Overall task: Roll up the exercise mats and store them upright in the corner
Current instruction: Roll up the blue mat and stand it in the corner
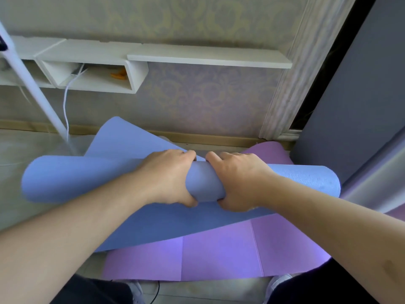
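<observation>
A blue exercise mat (pixel 72 178) lies partly rolled into a thick tube across the middle of the view. Its loose end spreads toward the wall and another flap hangs toward me. My left hand (pixel 168 178) and my right hand (pixel 238 181) grip the roll side by side at its centre, fingers over the top and thumbs underneath. A purple mat (pixel 219 257) lies flat on the floor beneath the blue one, with fold creases, and its far end curls up near the wall at the right.
White wall shelves (pixel 197 55) hang above, with an open cubby holding a cable and an orange item. A white pole (pixel 37 91) slants down at the left. A dark grey panel (pixel 355 106) stands at the right. My shoes show at the bottom.
</observation>
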Demonstrator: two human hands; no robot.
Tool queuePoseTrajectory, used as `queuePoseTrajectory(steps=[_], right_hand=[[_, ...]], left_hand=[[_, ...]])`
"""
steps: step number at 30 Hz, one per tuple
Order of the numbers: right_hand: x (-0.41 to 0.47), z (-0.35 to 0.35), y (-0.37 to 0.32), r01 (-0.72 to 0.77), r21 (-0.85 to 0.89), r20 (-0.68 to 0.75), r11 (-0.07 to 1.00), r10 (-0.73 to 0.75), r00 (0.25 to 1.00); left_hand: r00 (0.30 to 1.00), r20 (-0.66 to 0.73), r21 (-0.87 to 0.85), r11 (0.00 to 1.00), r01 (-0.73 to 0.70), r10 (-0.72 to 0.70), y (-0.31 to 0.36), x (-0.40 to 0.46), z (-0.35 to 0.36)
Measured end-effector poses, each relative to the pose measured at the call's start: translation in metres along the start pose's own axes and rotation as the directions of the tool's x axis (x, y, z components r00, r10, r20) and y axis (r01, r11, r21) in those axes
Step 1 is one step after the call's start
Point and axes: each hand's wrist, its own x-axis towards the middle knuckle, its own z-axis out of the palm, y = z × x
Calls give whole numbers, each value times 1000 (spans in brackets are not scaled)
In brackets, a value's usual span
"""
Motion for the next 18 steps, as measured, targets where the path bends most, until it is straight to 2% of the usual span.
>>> queuePoseTrajectory(steps=[3,5,8,10,13,15,18], right_hand=[[1,-9,6,-22,39,39,999,21,999],[0,-12,8,-33,57,98,998,27,995],[-4,-9,3,-44,88,95,995,36,995],[-4,-6,1,-39,39,59,998,36,998],[-2,-4,-2,-53,8,69,999,53,996],[0,-3,-2,-58,12,63,998,58,996],[2,-10,2,-84,55,70,995,80,994]], left_hand=[[980,-130,288,951,-111,153,7,1,11],[978,-136,336,936,-102,155,9,4,14],[994,-68,166,983,-74,87,2,5,10],[999,-39,7,999,-31,31,-6,4,2],[1000,17,-16,1000,-15,15,-9,2,-4],[998,-13,86,995,-52,53,-3,0,-4],[976,-140,361,927,-106,167,4,3,8]])
